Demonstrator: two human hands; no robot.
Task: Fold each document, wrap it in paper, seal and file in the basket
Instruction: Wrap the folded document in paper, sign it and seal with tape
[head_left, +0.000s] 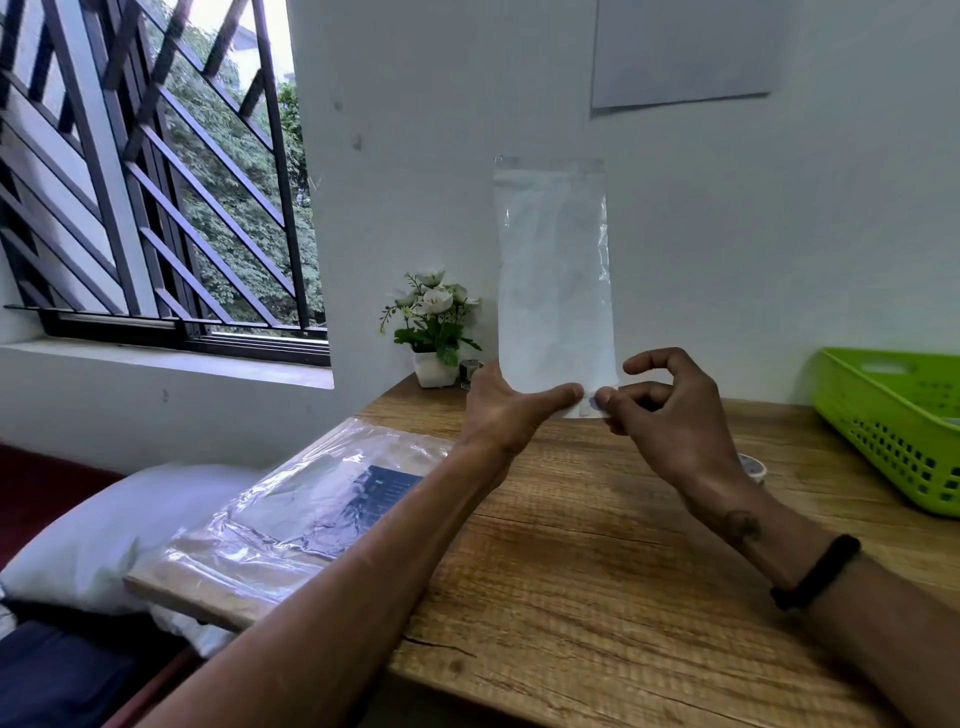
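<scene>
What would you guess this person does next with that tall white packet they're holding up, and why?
Probably press the bottom edge shut. Both hands, left hand and right hand, pinch the lower end of the upright wrapped packet, so sealing looks unfinished. The green basket waits at the right, apart from it.
</scene>
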